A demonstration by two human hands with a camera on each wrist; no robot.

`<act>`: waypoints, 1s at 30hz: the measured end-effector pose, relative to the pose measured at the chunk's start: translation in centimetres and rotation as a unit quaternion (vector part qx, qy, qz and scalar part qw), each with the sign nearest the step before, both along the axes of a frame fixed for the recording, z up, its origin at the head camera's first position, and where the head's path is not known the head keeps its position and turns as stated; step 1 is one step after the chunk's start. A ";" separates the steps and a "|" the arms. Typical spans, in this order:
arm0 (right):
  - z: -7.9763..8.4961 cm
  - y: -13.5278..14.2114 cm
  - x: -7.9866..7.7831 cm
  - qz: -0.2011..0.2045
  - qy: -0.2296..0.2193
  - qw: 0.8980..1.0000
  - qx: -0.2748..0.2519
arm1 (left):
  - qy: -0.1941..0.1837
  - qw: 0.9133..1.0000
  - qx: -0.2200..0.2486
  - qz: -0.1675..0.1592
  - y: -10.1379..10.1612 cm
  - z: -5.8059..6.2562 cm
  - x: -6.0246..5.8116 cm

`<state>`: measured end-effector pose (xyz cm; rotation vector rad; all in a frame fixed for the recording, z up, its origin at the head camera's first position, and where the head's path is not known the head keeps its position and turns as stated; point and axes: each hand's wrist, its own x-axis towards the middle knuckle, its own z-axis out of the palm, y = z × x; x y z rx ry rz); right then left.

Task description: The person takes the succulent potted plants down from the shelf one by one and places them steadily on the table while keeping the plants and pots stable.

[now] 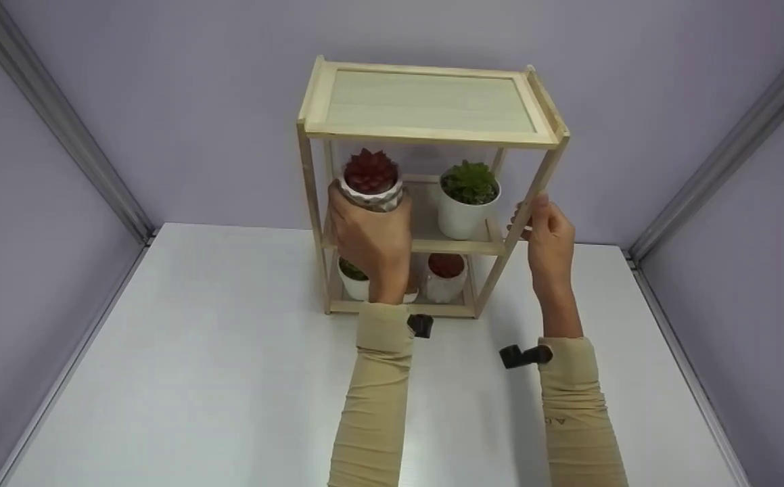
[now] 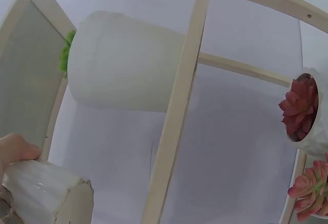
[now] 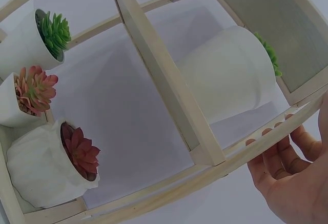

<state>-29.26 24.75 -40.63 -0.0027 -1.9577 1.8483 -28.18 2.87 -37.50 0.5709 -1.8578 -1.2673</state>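
Note:
My left hand [image 1: 373, 237] grips a white patterned pot with a red succulent [image 1: 370, 174] at the left of the middle tier of a wooden shelf rack [image 1: 425, 135]. In the left wrist view, the held pot's base [image 2: 77, 203] hangs apart from the middle board. Beside it on that tier stands a white pot [image 1: 463, 218] with a green succulent. My right hand [image 1: 551, 238] holds the rack's front right post, its fingers [image 3: 279, 157] curled behind the wood.
On the bottom tier stand a red succulent pot [image 3: 46, 167], a pink-tipped succulent in a square pot [image 3: 20, 101] and a green succulent pot [image 3: 25, 49]. The rack stands on a white table [image 1: 216, 379] close to the back wall, with grey walls at both sides.

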 end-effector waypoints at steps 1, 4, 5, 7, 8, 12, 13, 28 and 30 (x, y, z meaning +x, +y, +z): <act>0.0 0.0 0.0 0.000 0.000 1.000 0.001 | 0.005 1.000 -0.001 -0.002 0.0 0.0 0.2; 0.0 0.0 0.0 0.003 -0.001 1.000 -0.003 | 0.013 1.000 -0.001 -0.005 0.0 0.0 0.7; 0.0 0.0 0.0 0.004 -0.001 1.000 -0.004 | 0.015 1.000 0.000 -0.006 0.0 0.0 0.9; 0.0 0.0 0.0 0.005 -0.003 1.000 -0.004 | 0.016 1.000 0.005 -0.009 -0.1 0.1 1.4; 0.0 0.0 0.0 0.005 -0.004 1.000 -0.005 | 0.016 1.000 0.008 -0.010 -0.1 0.1 1.6; 0.1 0.0 0.1 0.005 -0.008 1.000 -0.004 | 0.020 1.000 0.010 -0.008 -0.2 0.2 2.3; 0.1 0.0 0.1 0.006 -0.009 1.000 -0.007 | 0.021 1.000 0.008 -0.007 -0.3 0.2 2.5; 0.1 0.0 0.1 0.006 0.001 1.000 -0.006 | 0.062 0.997 0.001 -0.039 -1.4 -0.3 5.0; 0.1 0.0 0.2 0.004 0.002 1.000 0.000 | 0.061 0.997 -0.004 -0.041 -1.6 -0.3 5.4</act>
